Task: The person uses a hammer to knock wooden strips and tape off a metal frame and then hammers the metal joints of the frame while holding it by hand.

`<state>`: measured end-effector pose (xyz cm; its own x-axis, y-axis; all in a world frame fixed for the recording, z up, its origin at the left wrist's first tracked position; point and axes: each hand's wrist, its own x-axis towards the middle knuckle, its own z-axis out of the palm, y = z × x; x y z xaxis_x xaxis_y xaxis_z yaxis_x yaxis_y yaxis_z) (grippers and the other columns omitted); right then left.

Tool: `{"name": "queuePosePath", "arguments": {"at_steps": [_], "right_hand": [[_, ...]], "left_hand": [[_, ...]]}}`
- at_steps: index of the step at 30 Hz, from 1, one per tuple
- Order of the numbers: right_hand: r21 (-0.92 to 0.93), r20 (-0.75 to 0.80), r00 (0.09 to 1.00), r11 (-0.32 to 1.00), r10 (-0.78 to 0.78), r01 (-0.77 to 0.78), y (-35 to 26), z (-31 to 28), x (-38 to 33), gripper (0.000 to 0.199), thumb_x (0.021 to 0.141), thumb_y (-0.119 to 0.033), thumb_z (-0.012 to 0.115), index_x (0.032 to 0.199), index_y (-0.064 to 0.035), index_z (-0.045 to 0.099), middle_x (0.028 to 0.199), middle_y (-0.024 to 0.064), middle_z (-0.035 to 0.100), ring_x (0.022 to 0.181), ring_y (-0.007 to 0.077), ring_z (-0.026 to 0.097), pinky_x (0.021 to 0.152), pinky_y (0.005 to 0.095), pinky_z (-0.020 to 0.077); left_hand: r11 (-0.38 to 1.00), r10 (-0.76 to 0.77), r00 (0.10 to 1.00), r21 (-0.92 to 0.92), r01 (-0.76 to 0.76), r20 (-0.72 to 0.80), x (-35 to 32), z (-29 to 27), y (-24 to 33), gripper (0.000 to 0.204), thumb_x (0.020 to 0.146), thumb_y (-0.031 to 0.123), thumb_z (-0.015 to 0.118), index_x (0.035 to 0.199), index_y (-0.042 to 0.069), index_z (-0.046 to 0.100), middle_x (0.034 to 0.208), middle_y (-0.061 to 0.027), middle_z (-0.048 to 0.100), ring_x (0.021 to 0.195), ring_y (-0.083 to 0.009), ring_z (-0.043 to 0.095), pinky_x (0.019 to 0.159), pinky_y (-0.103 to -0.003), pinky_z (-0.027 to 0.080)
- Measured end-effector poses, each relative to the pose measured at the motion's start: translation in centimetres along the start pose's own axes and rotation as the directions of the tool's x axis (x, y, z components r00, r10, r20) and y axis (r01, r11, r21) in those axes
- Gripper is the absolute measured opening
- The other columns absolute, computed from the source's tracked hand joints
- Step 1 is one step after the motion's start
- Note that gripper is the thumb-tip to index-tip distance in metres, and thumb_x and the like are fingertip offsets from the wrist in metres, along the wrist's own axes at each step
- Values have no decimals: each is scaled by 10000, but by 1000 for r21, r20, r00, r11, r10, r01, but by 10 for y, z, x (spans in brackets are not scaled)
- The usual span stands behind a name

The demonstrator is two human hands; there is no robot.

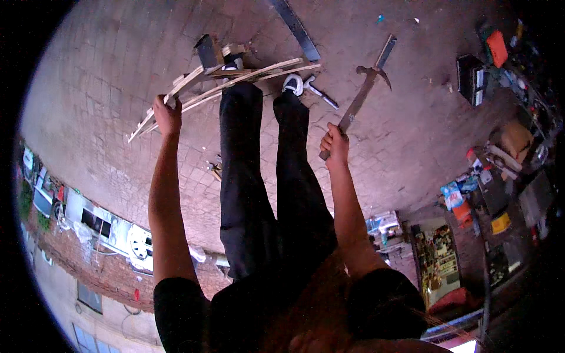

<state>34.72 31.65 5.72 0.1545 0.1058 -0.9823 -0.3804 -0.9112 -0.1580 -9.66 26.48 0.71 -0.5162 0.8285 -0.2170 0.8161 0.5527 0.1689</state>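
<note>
My left hand (168, 116) is closed around thin pale wooden slats (197, 97) near their left end. The long, slightly bowed slats stretch in front of my legs toward the right, joined or crossed by short wood pieces. A dark block (208, 52) stands beside them near my left shoe. In my right hand (335, 144) is a hammer (359, 105), gripped low on its handle, its curved head pointing away from me. A short dark strip with a pale edge (386, 50) shows just beyond the head; whether it is separate I cannot tell.
A second hammer (322, 94) lies on the paved floor by my right shoe (292, 85). Farther off is a long dark board (296, 29). Pliers-like tools (215, 168) lie left of my legs. Clutter lines the right side, including a black box (470, 79) and an orange item (497, 49).
</note>
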Motion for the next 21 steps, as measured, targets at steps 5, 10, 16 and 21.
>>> {"name": "queuePosePath", "arguments": {"at_steps": [5, 10, 16, 21], "right_hand": [[-69, -46, 999, 997, 28, -32, 24, -19, -1, 338, 796, -240, 610, 601, -152, 348, 473, -50, 283, 372, 76, 278, 390, 258, 248], [-24, 46, 999, 1000, 17, -16, 53, -23, -3, 349, 792, -236, 611, 593, -154, 337, 476, -51, 276, 372, 77, 273, 393, 260, 248], [-68, -15, 1000, 997, 22, -23, 74, -18, -10, 293, 777, -232, 637, 630, -136, 402, 484, -40, 318, 374, 92, 318, 393, 271, 284], [-97, 24, 1000, 995, -18, 20, 94, -9, -12, 334, 786, -235, 627, 594, -139, 371, 476, -32, 316, 362, 100, 316, 386, 280, 277]], "left_hand": [[998, 39, 997, 36, -41, 60, -20, 3, 8, 382, 690, 130, 679, 972, -1, 456, 933, -189, 517, 905, -373, 486, 773, -437, 401], [997, 59, 992, 42, -64, 112, -9, -1, 5, 421, 680, 119, 674, 1015, -9, 454, 985, -210, 527, 949, -391, 499, 804, -443, 416], [994, 93, 965, 38, -105, 245, 33, 3, -14, 467, 693, 124, 669, 1096, 31, 451, 1015, -219, 557, 940, -395, 540, 776, -452, 441], [973, 225, 838, -151, -172, 497, 83, 3, -54, 445, 690, 176, 698, 1069, 56, 497, 942, -194, 611, 872, -373, 589, 732, -446, 460]]}}
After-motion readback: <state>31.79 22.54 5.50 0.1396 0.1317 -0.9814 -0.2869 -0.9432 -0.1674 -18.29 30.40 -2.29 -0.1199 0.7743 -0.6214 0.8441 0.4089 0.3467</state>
